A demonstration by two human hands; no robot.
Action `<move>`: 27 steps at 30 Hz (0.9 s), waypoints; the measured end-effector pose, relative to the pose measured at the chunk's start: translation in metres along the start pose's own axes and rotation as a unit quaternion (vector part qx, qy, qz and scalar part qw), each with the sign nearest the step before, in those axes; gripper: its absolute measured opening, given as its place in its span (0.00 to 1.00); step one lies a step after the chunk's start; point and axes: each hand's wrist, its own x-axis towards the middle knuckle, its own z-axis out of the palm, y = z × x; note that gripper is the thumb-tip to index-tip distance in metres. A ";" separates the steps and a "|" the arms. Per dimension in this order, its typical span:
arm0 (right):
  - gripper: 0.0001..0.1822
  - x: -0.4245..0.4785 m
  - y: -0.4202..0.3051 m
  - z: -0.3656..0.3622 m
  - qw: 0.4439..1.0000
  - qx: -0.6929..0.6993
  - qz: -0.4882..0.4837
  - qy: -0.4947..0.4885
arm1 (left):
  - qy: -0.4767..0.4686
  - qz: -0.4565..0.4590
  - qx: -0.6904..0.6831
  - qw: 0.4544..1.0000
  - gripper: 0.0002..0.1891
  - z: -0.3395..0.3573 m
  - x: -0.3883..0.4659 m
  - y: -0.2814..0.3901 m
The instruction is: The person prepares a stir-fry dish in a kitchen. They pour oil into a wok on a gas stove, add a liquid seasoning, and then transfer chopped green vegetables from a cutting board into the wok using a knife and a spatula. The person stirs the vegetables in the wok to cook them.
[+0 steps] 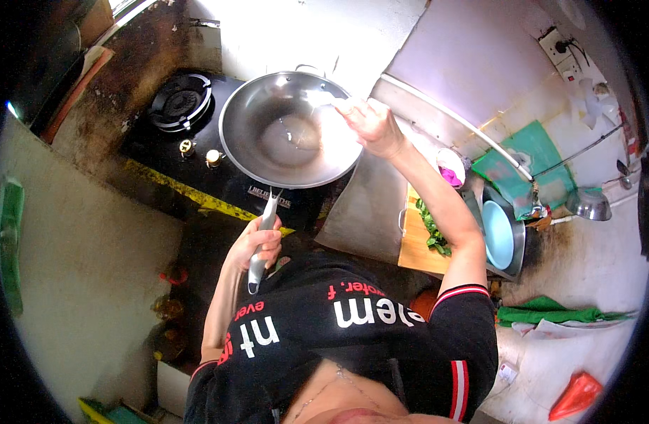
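Note:
A large metal wok (271,143) rests over the right side of the black gas stove, with some shiny liquid in its bottom. My left hand (259,244) is closed around its long grey handle (264,238), below the rim. Over the wok's right rim is my right hand (375,127), its fingers bent around something pale and overexposed that reaches over the wok; what it is cannot be told. Green leafy vegetables (433,230) lie on a wooden cutting board (414,244), partly hidden by my right forearm.
Left on the stove is a second burner (181,103), with knobs (213,157) near it. A metal counter (364,212) joins the stove and board. Farther right, a light blue basin (497,233) sits in the sink (519,254), beside a white bowl (451,161). A metal bowl (589,204) is by the wall.

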 end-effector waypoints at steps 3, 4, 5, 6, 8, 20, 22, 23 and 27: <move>0.21 0.006 -0.005 0.014 1.000 -0.017 0.000 -0.019 | 0.006 0.013 0.007 1.000 0.11 -0.010 0.002 0.003; 0.19 0.007 -0.006 0.018 0.999 -0.027 0.001 -0.030 | 0.005 0.012 0.006 1.000 0.11 -0.014 0.004 0.004; 0.18 0.009 -0.007 0.022 0.998 -0.038 0.002 -0.040 | 0.003 0.011 0.004 1.000 0.10 -0.017 0.005 0.006; 0.17 0.009 -0.007 0.027 0.999 -0.032 -0.005 -0.033 | 0.003 0.009 0.003 1.000 0.10 -0.020 0.006 0.007; 0.17 0.011 -0.007 0.036 0.999 -0.023 -0.017 -0.019 | 0.007 0.006 0.001 1.000 0.10 -0.025 0.007 0.011; 0.09 -0.054 0.043 0.107 0.730 0.241 0.627 0.129 | -0.010 -0.041 0.027 0.999 0.08 -0.057 0.029 0.029; 0.09 -0.048 0.039 0.110 0.532 0.424 0.709 0.184 | 0.009 -0.034 0.015 0.999 0.08 -0.066 0.023 0.034; 0.09 -0.048 0.037 0.109 0.458 0.474 0.726 0.196 | 0.021 -0.029 0.006 0.999 0.08 -0.068 0.021 0.037; 0.09 -0.077 0.047 0.063 0.365 0.480 0.752 0.264 | 0.008 -0.044 0.026 0.999 0.08 -0.075 0.028 0.042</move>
